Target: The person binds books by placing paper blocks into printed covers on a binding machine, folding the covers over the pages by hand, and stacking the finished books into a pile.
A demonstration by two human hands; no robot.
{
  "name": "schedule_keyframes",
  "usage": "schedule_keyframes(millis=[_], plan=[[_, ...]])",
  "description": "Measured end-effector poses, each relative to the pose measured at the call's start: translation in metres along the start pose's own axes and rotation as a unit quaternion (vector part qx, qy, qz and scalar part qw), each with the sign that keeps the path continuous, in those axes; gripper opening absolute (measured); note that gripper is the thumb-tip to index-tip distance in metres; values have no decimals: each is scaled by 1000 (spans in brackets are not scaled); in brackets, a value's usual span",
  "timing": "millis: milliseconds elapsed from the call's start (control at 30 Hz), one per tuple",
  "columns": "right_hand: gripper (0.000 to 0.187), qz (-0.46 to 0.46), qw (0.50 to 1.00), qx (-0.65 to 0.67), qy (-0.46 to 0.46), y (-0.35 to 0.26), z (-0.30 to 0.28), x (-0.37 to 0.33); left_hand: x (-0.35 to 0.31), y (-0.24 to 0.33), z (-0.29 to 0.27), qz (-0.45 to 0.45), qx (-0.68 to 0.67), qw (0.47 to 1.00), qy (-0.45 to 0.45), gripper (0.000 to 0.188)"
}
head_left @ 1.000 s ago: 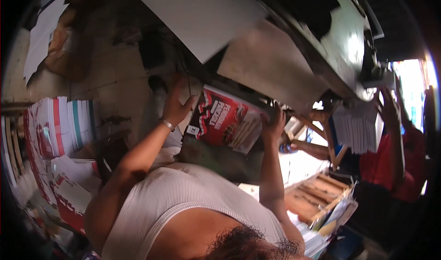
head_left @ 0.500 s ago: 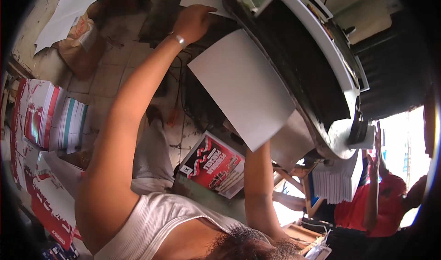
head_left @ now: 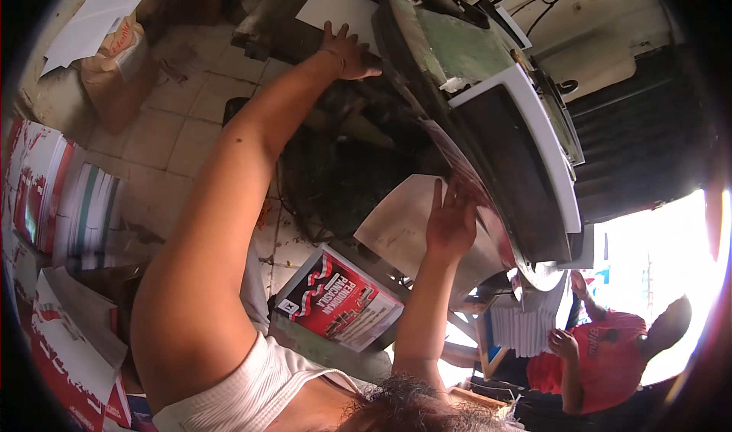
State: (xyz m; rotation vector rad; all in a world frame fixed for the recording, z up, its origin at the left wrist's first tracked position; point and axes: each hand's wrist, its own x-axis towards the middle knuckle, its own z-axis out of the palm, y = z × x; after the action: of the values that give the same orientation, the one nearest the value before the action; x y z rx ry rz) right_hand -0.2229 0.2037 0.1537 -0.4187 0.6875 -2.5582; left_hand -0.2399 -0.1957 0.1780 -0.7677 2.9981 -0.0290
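The beige board (head_left: 393, 222) at the lower edge of the machine (head_left: 507, 157), earlier covered by a white sheet, is laid bare, and the right hand (head_left: 451, 230), then hidden behind that sheet, is exposed, fingers spread. The left hand (head_left: 351, 54) is fanned open; the co-worker's hands (head_left: 563, 344) are brought to the paper stack (head_left: 524, 325).

Harsh daylight is let in through the opening (head_left: 648, 253) to the right of the red-covered booklet stack (head_left: 339, 298); there, detail is washed out to white and flare is spread along the rim. Deep shadow is cast over the recess (head_left: 343, 161) above the stack, while the floor tiles (head_left: 175, 131) to its upper left are softly lit. The stack's cover is rendered fairly crisply; the narrow sheet (head_left: 456, 154) above and right of it is slightly blurred. Far out from the stack, lines are bent and corners blackened.
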Motion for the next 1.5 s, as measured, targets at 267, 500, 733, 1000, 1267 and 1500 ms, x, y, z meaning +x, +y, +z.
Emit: schedule_keyframes(millis=[267,500,733,1000,1267,1500], plan=[[16,-37,996,-26,-78,-22,56,86,-4,-73,-65,-66,12,954,291,87],[29,-49,914,37,-401,-24,192,224,-133,-124,-76,129,-319,834,431,66],[29,-70,936,41,-342,-23,231,218,-186,-20,17,153,-67,908,385,42],[23,76,910,133,-385,43,203,255,-246,-21,6,86,-242,915,312,17],[30,110,977,-48,-175,83,201,250,-300,-8,-3,113,-296,854,412,17],[37,142,971,-56,-183,93,194,263,-306,-10,0,112,-291,847,430,22]])
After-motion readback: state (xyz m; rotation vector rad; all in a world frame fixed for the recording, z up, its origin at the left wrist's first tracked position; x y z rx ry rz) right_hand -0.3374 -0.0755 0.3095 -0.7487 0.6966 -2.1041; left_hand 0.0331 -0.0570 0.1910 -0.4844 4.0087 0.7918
